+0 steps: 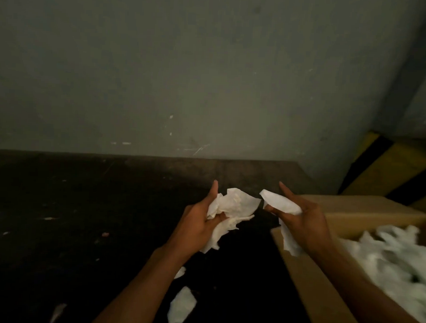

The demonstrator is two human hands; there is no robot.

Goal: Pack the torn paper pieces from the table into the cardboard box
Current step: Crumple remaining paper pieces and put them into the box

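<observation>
While both my forearms reach over the dark table (pixel 85 205), each hand grips torn paper.
Left hand (pixel 197 223): thumb straight up, fingers curled round a crumpled wad (pixel 237 203); right hand (pixel 304 220): thumb up, fingers clamping a smaller strip (pixel 278 202) above the cardboard box (pixel 305 268) corner; wad and strip close, not touching; box holds a white paper heap (pixel 397 259); loose scraps (pixel 181 305) lie on the table beside my left forearm.
</observation>
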